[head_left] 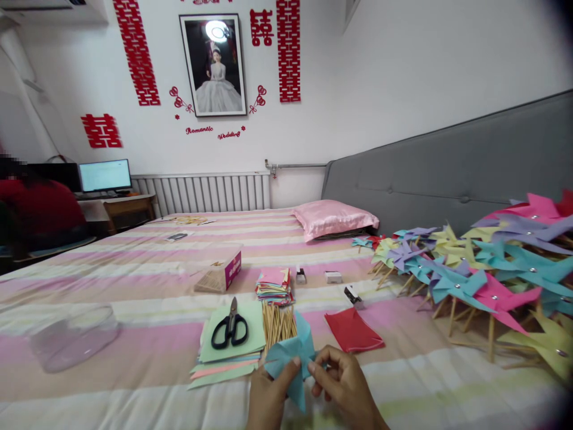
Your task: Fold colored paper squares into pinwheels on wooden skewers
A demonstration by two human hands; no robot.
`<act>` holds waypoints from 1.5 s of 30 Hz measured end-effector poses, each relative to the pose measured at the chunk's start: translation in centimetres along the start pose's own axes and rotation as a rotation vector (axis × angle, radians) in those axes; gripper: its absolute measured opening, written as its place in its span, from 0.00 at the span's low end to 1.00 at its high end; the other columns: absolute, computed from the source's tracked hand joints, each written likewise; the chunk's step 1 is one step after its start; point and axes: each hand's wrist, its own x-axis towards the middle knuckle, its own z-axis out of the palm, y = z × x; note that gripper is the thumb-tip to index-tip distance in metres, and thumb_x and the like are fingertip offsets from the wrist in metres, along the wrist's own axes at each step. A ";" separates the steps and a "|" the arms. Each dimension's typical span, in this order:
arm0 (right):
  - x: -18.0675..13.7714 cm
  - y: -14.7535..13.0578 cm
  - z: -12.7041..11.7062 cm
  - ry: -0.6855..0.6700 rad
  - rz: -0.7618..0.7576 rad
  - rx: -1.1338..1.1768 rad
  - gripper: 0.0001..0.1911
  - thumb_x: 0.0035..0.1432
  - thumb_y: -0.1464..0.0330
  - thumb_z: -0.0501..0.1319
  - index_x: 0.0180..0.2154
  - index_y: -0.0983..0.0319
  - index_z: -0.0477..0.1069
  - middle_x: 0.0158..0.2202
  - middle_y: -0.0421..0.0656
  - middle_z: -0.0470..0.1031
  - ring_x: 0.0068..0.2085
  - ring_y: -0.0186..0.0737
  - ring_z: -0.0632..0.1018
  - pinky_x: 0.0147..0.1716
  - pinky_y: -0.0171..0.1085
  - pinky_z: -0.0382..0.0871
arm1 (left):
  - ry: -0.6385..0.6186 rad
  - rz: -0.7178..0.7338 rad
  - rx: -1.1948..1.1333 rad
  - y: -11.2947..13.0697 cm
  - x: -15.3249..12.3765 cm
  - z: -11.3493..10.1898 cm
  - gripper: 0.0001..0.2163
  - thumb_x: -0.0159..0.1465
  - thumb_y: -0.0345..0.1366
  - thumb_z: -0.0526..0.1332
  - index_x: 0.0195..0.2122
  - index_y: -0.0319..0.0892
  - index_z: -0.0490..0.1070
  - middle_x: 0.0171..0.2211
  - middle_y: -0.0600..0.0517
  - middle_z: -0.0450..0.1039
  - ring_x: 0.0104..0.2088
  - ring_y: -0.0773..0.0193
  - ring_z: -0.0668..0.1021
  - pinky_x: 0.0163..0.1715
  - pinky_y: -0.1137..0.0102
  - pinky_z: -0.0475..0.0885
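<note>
A light blue paper pinwheel is held between my two hands near the front of the bed. My left hand grips it from the lower left, thumb pressed on its folded paper. At its right side my right hand pinches a blade or something small near the centre; the fingertips hide what exactly. Wooden sticks lie just behind the pinwheel. To the left, black-handled scissors rest on a stack of coloured paper sheets. Red paper lies to the right of my hands.
Finished pinwheels on sticks are heaped at the right. Smaller coloured papers, an open cardboard box, small boxes and a clear plastic container sit on the striped bed. A person in red sits far left.
</note>
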 end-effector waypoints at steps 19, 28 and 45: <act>0.1 0.1 0.0 0.010 -0.046 -0.013 0.16 0.43 0.58 0.65 0.19 0.62 0.63 0.12 0.37 0.68 0.14 0.32 0.68 0.14 0.29 0.56 | 0.031 0.063 0.113 -0.1 0.2 -0.2 0.14 0.43 0.43 0.68 0.20 0.34 0.74 0.19 0.49 0.74 0.24 0.62 0.72 0.26 0.72 0.66; -0.3 -0.4 0.4 0.117 -0.116 0.088 0.18 0.42 0.62 0.65 0.31 0.58 0.57 0.26 0.36 0.70 0.25 0.36 0.73 0.24 0.33 0.67 | -0.037 -0.036 -0.176 -0.4 -0.2 0.7 0.12 0.45 0.37 0.68 0.28 0.34 0.75 0.22 0.47 0.76 0.24 0.60 0.75 0.32 0.66 0.70; 1.0 0.8 -2.3 -0.119 0.280 0.259 0.28 0.36 0.65 0.67 0.42 0.62 0.62 0.26 0.40 0.74 0.26 0.37 0.75 0.23 0.31 0.63 | -0.153 -0.232 0.006 2.0 -0.8 -0.1 0.12 0.44 0.41 0.66 0.22 0.37 0.71 0.16 0.53 0.68 0.19 0.65 0.69 0.21 0.72 0.63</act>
